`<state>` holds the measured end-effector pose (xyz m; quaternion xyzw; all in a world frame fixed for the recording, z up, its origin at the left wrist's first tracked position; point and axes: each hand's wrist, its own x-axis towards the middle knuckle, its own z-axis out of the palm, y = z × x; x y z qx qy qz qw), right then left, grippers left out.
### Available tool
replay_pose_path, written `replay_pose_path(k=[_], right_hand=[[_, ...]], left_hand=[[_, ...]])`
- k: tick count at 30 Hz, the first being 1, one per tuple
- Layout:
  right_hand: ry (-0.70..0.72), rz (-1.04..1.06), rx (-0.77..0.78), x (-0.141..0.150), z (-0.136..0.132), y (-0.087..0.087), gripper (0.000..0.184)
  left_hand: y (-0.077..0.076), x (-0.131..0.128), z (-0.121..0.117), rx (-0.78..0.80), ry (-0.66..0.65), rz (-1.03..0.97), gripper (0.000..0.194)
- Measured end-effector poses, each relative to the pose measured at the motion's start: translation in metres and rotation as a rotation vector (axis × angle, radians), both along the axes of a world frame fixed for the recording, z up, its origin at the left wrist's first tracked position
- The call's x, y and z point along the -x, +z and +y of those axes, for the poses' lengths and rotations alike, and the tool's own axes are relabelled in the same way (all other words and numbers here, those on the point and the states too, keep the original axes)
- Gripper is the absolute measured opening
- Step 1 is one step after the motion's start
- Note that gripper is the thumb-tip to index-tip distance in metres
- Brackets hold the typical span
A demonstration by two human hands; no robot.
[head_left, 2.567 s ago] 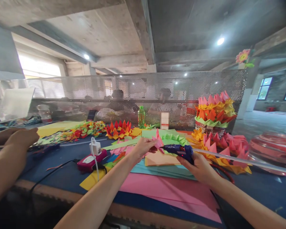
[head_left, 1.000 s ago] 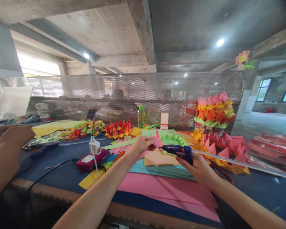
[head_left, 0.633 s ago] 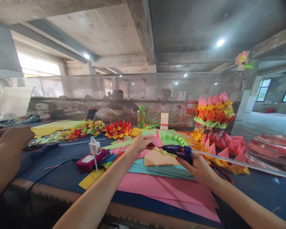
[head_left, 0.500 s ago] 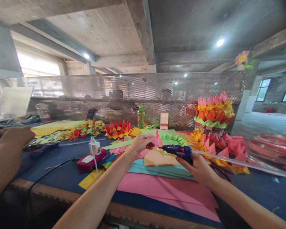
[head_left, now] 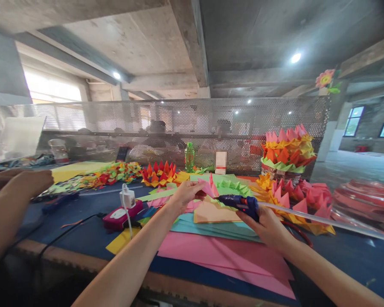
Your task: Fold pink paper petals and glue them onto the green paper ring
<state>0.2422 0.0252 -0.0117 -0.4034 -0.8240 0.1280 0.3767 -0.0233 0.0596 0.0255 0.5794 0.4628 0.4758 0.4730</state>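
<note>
Between the fingers of my left hand (head_left: 186,197) is a folded pink paper piece (head_left: 207,187) with an upright point. My right hand (head_left: 269,224) grips a dark blue glue gun (head_left: 243,204), a long clear glue stick (head_left: 323,218) sticking out of its back. The gun's nozzle is right by the pink paper; whether they touch I cannot tell. Under my hands lie an orange paper stack (head_left: 216,213), light blue sheets (head_left: 211,228) and large pink sheets (head_left: 224,253). Behind the gun sits a ring of folded green paper (head_left: 233,187).
A magenta power strip (head_left: 123,215) with a white charger stands left of my left forearm. Folded paper tiers (head_left: 288,149) rise at right, near a clear red-tinted container (head_left: 366,204). A green bottle (head_left: 189,157) stands by the mesh divider (head_left: 166,115). Another person's hands (head_left: 35,182) are at far left.
The other person's hands at far left have shifted slightly to the right. My own hands, the pink paper and the glue gun stay nearly still.
</note>
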Motion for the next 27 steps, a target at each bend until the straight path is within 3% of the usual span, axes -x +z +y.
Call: replay_pose_path(k=[19, 23, 27], right_hand=[[-0.083, 0.150, 0.072, 0.000, -0.001, 0.002, 0.039], [-0.136, 0.263, 0.111, -0.001, -0.012, 0.005, 0.041], [-0.251, 0.367, 0.150, -0.022, -0.034, 0.001, 0.046]], left_hand=[[-0.003, 0.007, 0.009, 0.002, 0.027, -0.015, 0.030], [-0.002, 0.009, 0.009, -0.012, 0.014, -0.027, 0.030], [0.000, 0.009, 0.007, -0.008, 0.007, -0.025, 0.031]])
